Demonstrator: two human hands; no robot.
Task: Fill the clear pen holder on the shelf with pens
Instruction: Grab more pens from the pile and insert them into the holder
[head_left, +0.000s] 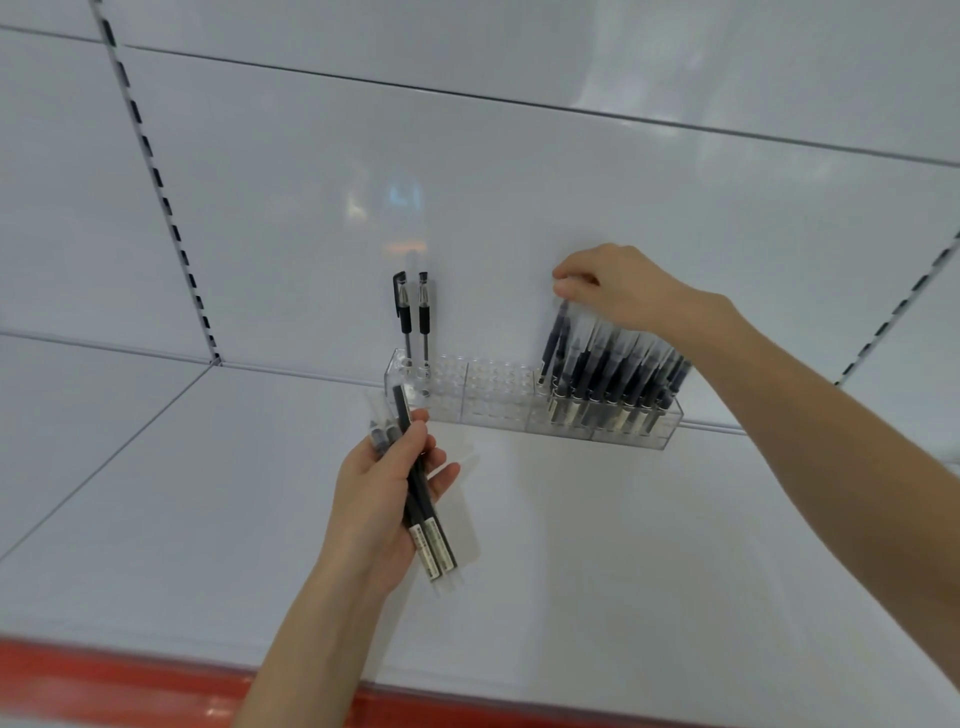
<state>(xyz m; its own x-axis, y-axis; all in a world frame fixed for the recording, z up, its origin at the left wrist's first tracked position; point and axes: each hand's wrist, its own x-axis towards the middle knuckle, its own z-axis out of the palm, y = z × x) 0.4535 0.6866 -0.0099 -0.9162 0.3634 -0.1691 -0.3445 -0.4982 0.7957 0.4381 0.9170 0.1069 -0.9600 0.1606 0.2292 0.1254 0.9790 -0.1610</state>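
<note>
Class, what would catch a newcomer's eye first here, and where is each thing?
The right hand stands out first, pinching the top of a pen at the crowded right end of the clear pen holder. Nearer the camera, the left hand grips a bundle of pens. Two black pens stand alone at the holder's left end.

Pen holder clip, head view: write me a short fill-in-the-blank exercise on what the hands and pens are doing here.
The bundle of spare pens is gripped by the ____ hand.
The right hand pinches the ____ of one pen beside the packed group.
The middle of the clear pen holder is ____.
____ black-grip pens stand at its left end.
Missing words: left, top, empty, two.
</note>
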